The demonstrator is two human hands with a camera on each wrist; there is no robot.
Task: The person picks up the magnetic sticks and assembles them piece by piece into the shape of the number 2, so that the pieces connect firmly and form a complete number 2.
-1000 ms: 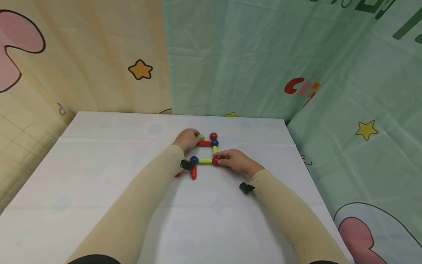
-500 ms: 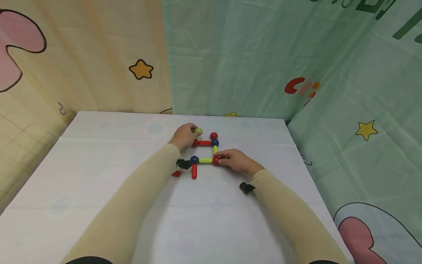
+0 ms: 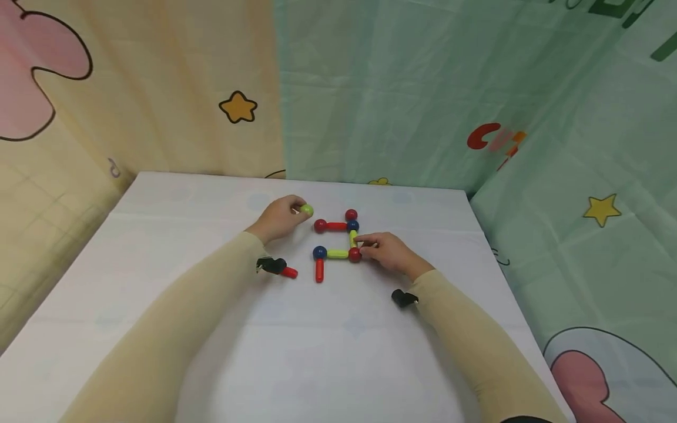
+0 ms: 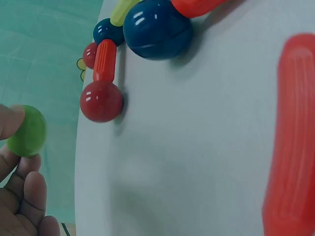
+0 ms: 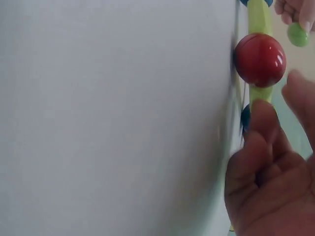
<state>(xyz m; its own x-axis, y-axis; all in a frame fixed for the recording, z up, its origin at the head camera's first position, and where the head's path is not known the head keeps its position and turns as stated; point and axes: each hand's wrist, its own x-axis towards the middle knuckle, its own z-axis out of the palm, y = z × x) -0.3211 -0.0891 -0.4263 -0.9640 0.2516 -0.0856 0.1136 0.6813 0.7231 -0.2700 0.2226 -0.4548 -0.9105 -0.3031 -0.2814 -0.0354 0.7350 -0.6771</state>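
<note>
My left hand [image 3: 280, 218] pinches a light-green ball [image 3: 307, 210] between thumb and fingers, raised over the table's far part. In the left wrist view the same green ball [image 4: 28, 131] stands clear of the chain. The chain of balls and magnetic-looking rods lies on the table: a red end ball [image 3: 320, 226], a red rod [image 3: 336, 227], a blue ball [image 3: 352, 225], a yellow-green rod [image 3: 353, 237], a red corner ball [image 3: 355, 254], and more. My right hand [image 3: 392, 252] is beside that corner, thumb and fingers apart around the red ball [image 5: 260, 60], not gripping it.
A loose red rod [image 3: 289, 272] lies near my left wrist, left of the chain. Another red rod [image 3: 319, 271] extends toward me from the front blue ball [image 3: 319, 252]. A red ball [image 3: 351, 215] sits behind the rear blue ball. The white table [image 3: 328, 352] ends at a curtain.
My left hand has carried the green ball left, away from the chain's red end ball, now uncovered. My right hand's fingers have loosened from the red corner ball. The view has shifted slightly.
</note>
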